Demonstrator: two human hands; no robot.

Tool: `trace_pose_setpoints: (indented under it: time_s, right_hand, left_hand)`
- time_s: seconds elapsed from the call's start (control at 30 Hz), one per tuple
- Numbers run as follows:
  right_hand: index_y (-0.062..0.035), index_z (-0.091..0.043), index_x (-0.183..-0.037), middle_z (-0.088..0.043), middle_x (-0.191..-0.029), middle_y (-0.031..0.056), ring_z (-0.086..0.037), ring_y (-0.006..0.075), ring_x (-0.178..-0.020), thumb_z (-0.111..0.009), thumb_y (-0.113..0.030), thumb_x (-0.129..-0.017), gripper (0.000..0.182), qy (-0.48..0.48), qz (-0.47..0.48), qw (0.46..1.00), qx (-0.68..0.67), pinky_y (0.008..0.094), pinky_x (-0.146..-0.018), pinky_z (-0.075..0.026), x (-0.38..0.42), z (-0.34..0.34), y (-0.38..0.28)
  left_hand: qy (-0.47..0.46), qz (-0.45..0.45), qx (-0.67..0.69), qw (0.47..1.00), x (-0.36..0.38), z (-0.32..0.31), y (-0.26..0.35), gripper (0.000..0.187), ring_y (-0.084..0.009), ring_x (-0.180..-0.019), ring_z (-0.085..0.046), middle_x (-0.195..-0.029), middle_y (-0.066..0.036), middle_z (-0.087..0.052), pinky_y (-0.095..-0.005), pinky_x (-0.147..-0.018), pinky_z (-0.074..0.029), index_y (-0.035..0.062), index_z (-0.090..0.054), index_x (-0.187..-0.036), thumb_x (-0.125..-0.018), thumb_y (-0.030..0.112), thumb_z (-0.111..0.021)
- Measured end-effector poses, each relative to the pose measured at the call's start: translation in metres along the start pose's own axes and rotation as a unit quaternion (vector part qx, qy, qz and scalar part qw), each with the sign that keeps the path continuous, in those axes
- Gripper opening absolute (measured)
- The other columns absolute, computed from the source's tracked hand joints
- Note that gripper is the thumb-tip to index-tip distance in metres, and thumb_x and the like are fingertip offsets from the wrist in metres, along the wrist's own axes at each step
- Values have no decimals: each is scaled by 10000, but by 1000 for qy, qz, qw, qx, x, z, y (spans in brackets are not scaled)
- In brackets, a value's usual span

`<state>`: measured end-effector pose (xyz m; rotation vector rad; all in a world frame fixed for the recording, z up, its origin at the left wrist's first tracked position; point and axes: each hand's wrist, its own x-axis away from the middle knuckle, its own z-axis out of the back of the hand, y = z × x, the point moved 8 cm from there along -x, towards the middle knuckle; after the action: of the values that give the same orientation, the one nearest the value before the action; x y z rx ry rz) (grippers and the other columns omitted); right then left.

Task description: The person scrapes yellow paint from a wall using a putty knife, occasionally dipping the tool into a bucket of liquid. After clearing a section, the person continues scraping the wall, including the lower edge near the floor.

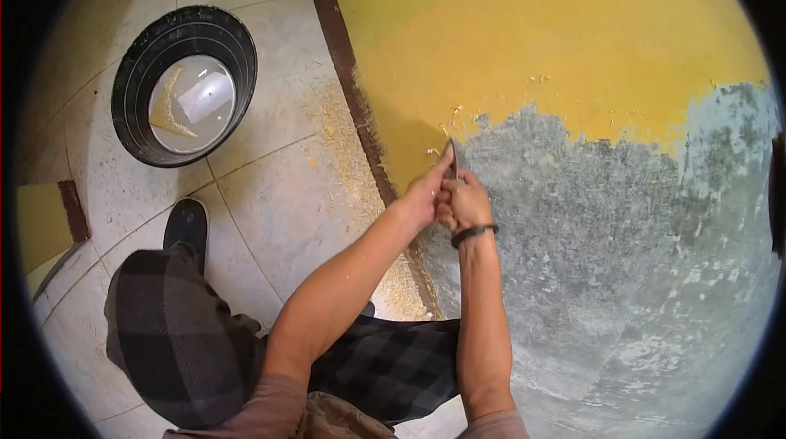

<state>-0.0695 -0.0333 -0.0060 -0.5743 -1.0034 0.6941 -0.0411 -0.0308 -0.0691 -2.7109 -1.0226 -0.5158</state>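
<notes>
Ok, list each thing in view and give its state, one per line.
scraper: gripped by both hands, blade against the wall
left hand: closed on scraper
right hand: closed on scraper
wall: yellow paint partly scraped off
bucket: upright, open
floor: littered with paint flakes

Even, fairly bright light is falling across the wall in front of me, and my hands are casting only a faint soft shadow to their left on the yellow paint. The water in the black bucket is throwing back a pale glare. My fisheye view is bending the floor tile lines into curves and fading to a black ring at the edges, while the centre is staying reasonably sharp.
</notes>
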Motion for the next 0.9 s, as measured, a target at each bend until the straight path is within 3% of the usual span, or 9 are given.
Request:
trace_pose_setpoints:
  time_s: [0.2,0.27,0.33,0.4,0.43,0.5,0.6,0.63,0.9]
  right_hand:
    - [-40,-455,-1036,-508,-590,71,-456,154,-377,-473,-24,-816,221,48,66,995,61,296,-303,-316,-14,-5,7]
    - [-41,-442,-1041,-517,-602,77,-469,157,-390,-477,-26,-816,228,7,-22,1000,4,292,-306,-327,4,-11,2]
    - [-80,-408,-996,-454,-574,43,-377,109,-352,-459,-25,-841,172,-2,-46,999,-7,242,-278,-260,7,-10,2]
    - [-30,-446,-1025,-513,-602,78,-472,154,-395,-473,-19,-815,212,-10,-28,999,-38,285,-307,-328,7,-9,2]
    - [-35,-441,-1012,-505,-596,75,-469,141,-397,-465,-8,-816,199,34,44,998,38,279,-307,-327,7,-3,6]
    - [-36,-433,-1024,-503,-590,72,-453,133,-377,-471,-10,-814,215,25,26,999,15,272,-293,-304,12,2,5]
    - [-45,-429,-1035,-502,-586,70,-433,133,-356,-481,-26,-821,220,-3,-26,999,-26,271,-283,-282,-6,-6,4]
    - [-51,-428,-1037,-500,-583,67,-422,133,-346,-486,-35,-828,218,-23,-38,998,-52,270,-278,-270,-11,-13,8]
    - [-98,-407,-1113,-473,-643,38,-392,93,-395,-494,-80,-876,253,-15,-24,998,-51,219,-304,-255,20,-11,27]
  left_hand:
    - [46,15,-41,998,9,11,5,502,-92,-321,-409,-467,39,-463,-225,-289,-295,192,-538,-642,-762,679,-548]
    - [10,2,-43,999,11,7,7,500,-82,-311,-384,-456,51,-441,-211,-292,-280,190,-541,-633,-763,672,-554]
    - [36,22,-6,999,8,8,-2,490,-76,-296,-347,-451,55,-425,-210,-288,-271,187,-546,-641,-774,658,-556]
    - [-47,16,-24,998,14,-2,1,489,-79,-303,-356,-464,46,-440,-222,-284,-286,180,-559,-686,-778,661,-546]
    - [-48,12,-26,998,14,-5,-3,489,-79,-303,-356,-464,46,-440,-222,-284,-286,180,-559,-686,-778,661,-546]
    - [68,-66,-71,993,11,5,-4,538,-94,-371,-467,-549,11,-522,-223,-304,-335,170,-575,-752,-737,707,-548]
    - [15,-4,-24,1000,-14,13,-1,552,-114,-414,-517,-599,-4,-559,-239,-331,-391,155,-588,-777,-740,704,-547]
    - [32,-13,14,999,-9,9,5,503,-94,-278,-344,-468,35,-466,-232,-261,-279,171,-577,-754,-782,671,-526]
    - [-13,2,-70,997,21,14,-14,440,-55,-296,-308,-447,79,-379,-220,-275,-243,207,-524,-734,-776,643,-568]
